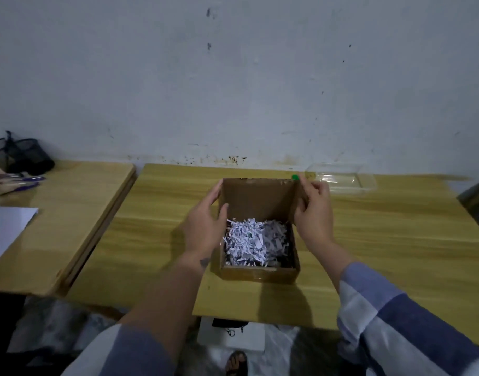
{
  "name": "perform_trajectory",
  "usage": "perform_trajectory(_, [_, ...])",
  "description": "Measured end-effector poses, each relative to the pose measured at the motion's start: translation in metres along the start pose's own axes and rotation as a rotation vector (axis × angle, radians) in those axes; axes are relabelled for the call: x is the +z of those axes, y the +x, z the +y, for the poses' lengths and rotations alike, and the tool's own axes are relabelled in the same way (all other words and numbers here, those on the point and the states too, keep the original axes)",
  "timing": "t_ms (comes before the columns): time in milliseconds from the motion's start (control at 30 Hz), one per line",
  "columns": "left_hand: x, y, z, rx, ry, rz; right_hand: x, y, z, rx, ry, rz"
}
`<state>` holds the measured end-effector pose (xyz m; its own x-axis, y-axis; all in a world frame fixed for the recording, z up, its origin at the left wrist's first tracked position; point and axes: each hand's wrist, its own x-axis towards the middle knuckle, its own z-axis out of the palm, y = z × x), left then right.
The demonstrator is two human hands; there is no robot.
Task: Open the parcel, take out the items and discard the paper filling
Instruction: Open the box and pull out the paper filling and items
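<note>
Cardboard box [260, 272] sits mid-counter [382, 240], lid flap [258, 198] standing upright at the far side. Shredded white paper filling [250, 244] packs the inside; can't see any items under it.

Left hand [205, 226] on the box's left wall, fingers reaching up the flap's left edge, thumb over the rim toward the inside. Grip loose, fingers mostly straight, resting on the cardboard.

Right hand [313, 210] at the flap's right edge, fingers curled round it, grip clamped on the cardboard.

Small green object [294, 177] just past the flap's far right corner; can't tell what it is. Clear plastic container [341, 179] far right on the counter, near the wall.

Second counter [70, 213] to the left: black mesh pen holder [24, 154] at the far corner, purple pens [26, 181] beside it, white sheet [7, 229] nearer.
</note>
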<state>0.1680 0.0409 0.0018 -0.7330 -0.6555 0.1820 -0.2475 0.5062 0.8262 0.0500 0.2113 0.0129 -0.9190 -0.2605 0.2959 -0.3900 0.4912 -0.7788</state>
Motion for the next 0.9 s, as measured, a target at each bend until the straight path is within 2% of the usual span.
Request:
perform_trajectory(167, [-0.005, 0.05, -0.01, 0.048, 0.058, -0.026, 0.0, 0.044, 0.015, 0.074, 0.002, 0.002])
perform_trajectory(533, [0.006, 0.111, -0.044, 0.0, 0.074, -0.14, 0.034, 0.091, 0.042, 0.18, -0.032, -0.119])
perform_trajectory(800, [0.012, 0.102, -0.031, 0.126, 0.206, -0.053, 0.022, 0.088, 0.041, 0.12, -0.14, -0.134])
perform_trajectory(900, [0.009, 0.094, -0.018, 0.227, 0.231, 0.0, 0.009, 0.079, 0.031, 0.095, -0.184, -0.171])
